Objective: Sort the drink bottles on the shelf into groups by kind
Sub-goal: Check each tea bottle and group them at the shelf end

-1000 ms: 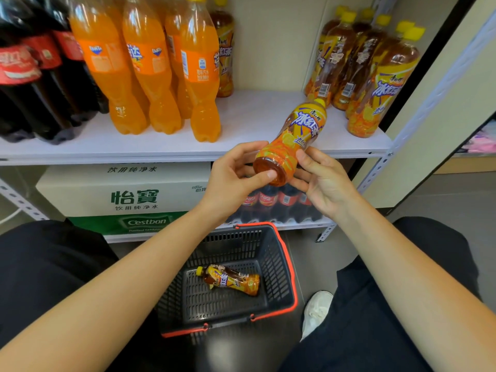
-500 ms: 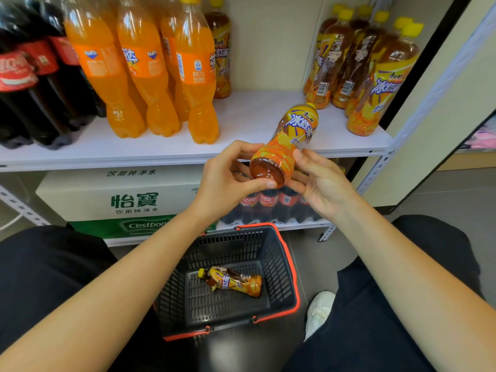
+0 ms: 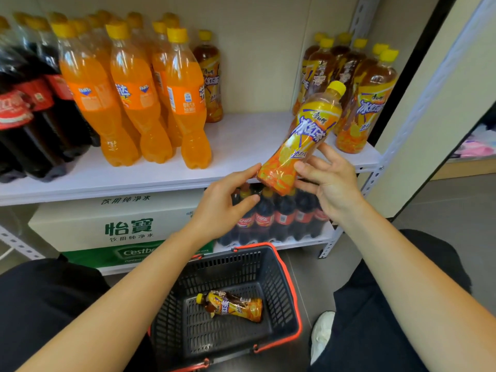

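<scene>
Iced tea bottle (image 3: 303,140) is in the air above the front edge of the shelf (image 3: 241,140). Long axis tilted: yellow cap up-right toward the iced tea group (image 3: 362,103), base down-left. Right hand (image 3: 330,183) grip: thumb and fingers pinch its lower body. Left hand (image 3: 228,200) is spread, index tip at the base. Second iced tea bottle (image 3: 230,306) lies in the basket (image 3: 284,277) below.

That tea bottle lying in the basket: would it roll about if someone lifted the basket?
Probably: the tea bottle lies on its side, round-bodied, with bare basket floor around it. It looks full, so likely fairly heavy for its size. Glossy wrap, maybe slick.
</scene>
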`<move>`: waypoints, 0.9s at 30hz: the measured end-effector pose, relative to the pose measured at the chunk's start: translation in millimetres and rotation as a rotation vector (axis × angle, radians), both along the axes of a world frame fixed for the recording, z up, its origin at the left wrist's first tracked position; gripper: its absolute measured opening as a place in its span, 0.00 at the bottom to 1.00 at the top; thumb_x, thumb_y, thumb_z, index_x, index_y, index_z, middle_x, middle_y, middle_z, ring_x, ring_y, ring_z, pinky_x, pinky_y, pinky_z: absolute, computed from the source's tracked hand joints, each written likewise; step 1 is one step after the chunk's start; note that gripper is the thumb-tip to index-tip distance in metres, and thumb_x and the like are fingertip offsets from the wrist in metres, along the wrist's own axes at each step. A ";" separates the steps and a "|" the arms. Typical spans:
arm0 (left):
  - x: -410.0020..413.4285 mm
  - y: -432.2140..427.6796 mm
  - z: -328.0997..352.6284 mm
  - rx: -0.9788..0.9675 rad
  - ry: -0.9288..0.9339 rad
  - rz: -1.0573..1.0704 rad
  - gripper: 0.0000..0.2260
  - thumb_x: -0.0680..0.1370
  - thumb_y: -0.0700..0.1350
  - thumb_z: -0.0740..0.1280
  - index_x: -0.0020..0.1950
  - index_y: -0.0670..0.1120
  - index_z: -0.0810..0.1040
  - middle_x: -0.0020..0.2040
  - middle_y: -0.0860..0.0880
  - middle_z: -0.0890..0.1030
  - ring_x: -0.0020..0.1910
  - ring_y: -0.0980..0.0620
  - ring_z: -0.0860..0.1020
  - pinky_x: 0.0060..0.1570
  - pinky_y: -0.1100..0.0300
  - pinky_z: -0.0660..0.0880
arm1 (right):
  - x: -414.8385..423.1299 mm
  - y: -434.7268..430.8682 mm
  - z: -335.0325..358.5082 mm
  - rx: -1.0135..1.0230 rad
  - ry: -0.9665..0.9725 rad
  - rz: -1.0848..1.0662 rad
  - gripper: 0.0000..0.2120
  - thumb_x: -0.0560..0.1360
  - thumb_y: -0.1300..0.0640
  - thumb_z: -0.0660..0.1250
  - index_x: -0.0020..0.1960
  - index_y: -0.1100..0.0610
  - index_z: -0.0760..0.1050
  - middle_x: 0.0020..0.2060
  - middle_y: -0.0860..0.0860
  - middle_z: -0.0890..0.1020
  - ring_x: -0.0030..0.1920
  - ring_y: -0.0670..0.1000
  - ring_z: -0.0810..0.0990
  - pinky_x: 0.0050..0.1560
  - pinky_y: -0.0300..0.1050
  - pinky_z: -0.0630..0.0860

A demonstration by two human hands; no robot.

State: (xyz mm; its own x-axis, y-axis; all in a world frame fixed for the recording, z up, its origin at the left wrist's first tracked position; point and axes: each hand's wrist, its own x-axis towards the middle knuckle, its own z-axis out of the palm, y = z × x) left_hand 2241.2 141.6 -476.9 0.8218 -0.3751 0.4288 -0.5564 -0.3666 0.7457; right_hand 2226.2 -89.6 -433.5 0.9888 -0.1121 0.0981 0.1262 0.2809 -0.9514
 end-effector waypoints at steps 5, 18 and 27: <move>24.2 -17.2 15.0 -0.087 0.029 0.137 0.19 0.78 0.40 0.73 0.69 0.48 0.79 0.63 0.53 0.82 0.61 0.56 0.80 0.62 0.62 0.76 | 30.1 -17.9 19.5 -0.182 -0.149 -0.292 0.36 0.68 0.73 0.77 0.73 0.59 0.72 0.57 0.52 0.86 0.57 0.52 0.86 0.50 0.49 0.84; 184.3 -54.0 29.8 -0.282 0.190 0.641 0.23 0.78 0.48 0.72 0.71 0.43 0.74 0.66 0.44 0.79 0.65 0.42 0.77 0.64 0.51 0.74 | 115.8 -38.8 -6.6 -0.737 -0.216 -0.673 0.32 0.73 0.57 0.78 0.75 0.53 0.72 0.64 0.53 0.83 0.63 0.55 0.82 0.62 0.60 0.79; 246.3 -57.4 26.0 -0.189 0.188 1.007 0.31 0.76 0.51 0.73 0.73 0.38 0.67 0.69 0.35 0.73 0.69 0.34 0.71 0.68 0.44 0.68 | 120.8 -51.6 -26.5 -0.706 -0.218 -0.647 0.35 0.70 0.60 0.80 0.74 0.59 0.72 0.58 0.55 0.79 0.58 0.56 0.80 0.57 0.59 0.80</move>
